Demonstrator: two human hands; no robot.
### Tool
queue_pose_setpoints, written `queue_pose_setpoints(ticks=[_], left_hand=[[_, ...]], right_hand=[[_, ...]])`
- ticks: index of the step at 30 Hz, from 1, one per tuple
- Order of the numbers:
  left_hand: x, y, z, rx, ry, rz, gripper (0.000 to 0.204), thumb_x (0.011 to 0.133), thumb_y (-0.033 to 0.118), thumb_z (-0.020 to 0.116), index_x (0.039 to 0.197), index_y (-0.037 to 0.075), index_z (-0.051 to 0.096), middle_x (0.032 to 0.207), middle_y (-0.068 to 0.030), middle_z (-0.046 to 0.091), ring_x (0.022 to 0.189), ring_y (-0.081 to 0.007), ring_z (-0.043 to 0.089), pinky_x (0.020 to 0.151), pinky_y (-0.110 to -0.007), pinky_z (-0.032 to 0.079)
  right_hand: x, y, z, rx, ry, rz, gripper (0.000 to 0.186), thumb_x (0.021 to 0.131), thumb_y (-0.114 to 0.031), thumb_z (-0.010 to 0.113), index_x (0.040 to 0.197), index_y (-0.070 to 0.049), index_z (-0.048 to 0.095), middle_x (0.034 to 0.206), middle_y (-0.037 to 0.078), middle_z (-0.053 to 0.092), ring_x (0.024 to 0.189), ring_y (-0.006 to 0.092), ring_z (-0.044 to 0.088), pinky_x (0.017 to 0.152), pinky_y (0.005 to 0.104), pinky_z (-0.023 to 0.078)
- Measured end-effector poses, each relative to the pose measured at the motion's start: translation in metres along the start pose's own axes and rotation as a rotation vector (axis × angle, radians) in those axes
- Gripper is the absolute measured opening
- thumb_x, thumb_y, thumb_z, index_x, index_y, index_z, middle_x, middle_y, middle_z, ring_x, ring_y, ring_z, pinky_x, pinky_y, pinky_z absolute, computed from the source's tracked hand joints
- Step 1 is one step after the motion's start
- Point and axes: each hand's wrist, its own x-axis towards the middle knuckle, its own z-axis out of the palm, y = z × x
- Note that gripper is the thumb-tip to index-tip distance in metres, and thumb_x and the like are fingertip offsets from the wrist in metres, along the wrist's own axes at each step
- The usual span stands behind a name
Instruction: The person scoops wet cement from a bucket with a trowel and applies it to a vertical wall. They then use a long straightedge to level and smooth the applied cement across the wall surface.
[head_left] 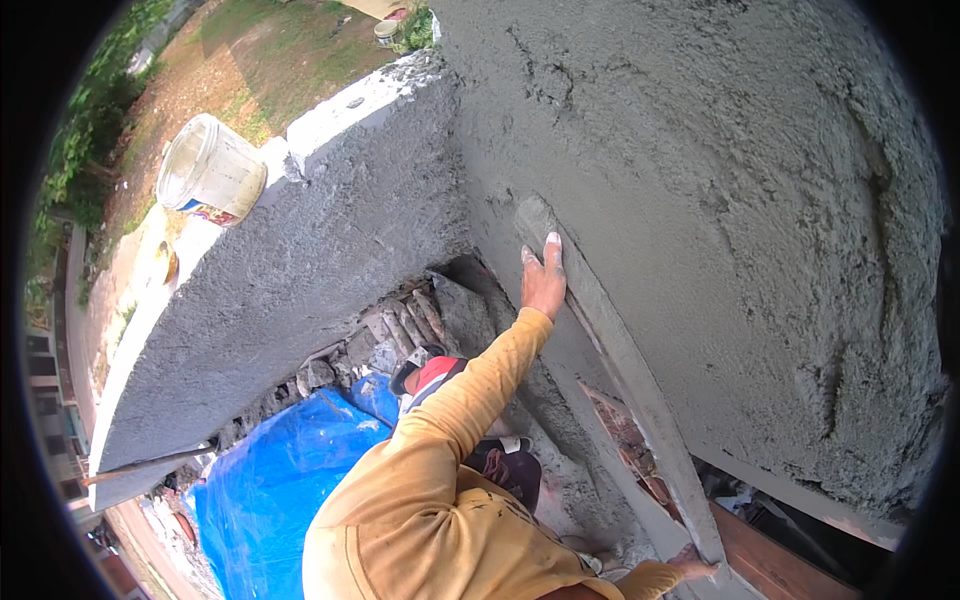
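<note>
A long, narrow straightedge (640, 385), coated in grey cement, lies against the freshly plastered wall (720, 230). It slants from the upper middle down to the lower right. My left hand (545, 280), at the end of an outstretched yellow sleeve, grips it near its upper end, with pale cement on the fingertips. Close to its lower end, my right hand (692, 564) has its fingers at the edge; part of that hand is hidden. The plaster looks smoother beside the straightedge and rougher toward the right.
A low plastered wall (290, 240) meets the tall one at a corner. On its top stands a dirty white bucket (212, 170). Below are a blue tarpaulin (285, 495), rubble (320, 374) and a red, white and black item (437, 373) partly behind my arm. Brown boards (765, 555) lie lower right.
</note>
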Motion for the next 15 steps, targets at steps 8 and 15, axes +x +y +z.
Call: queue_pose_setpoints(ticks=[8,15], left_hand=[[0.052,-0.004,0.003,0.115,0.059,-0.109,0.088,0.089,0.059,0.032,0.136,-0.015,0.023,0.135,-0.0342,0.036,0.129,-0.0405,0.035,0.107,-0.038,0.025],[0.237,-0.045,-0.047,0.17,0.128,-0.114,0.087,0.088,0.062,0.029,0.127,-0.015,0.04,0.126,-0.0349,0.044,0.123,-0.0422,0.041,0.103,-0.042,0.031]], right_hand=[[-0.087,0.011,0.053,-0.069,0.054,-0.016,0.074,0.083,-0.058,0.049,0.131,-0.003,0.043,0.128,0.017,0.05,0.112,0.0352,0.053,0.089,0.0481,0.046],[-0.183,0.13,0.112,-0.236,0.066,0.078,0.068,0.086,-0.059,0.042,0.137,-0.014,0.038,0.134,0.012,0.044,0.115,0.0285,0.048,0.082,0.0451,0.044]])
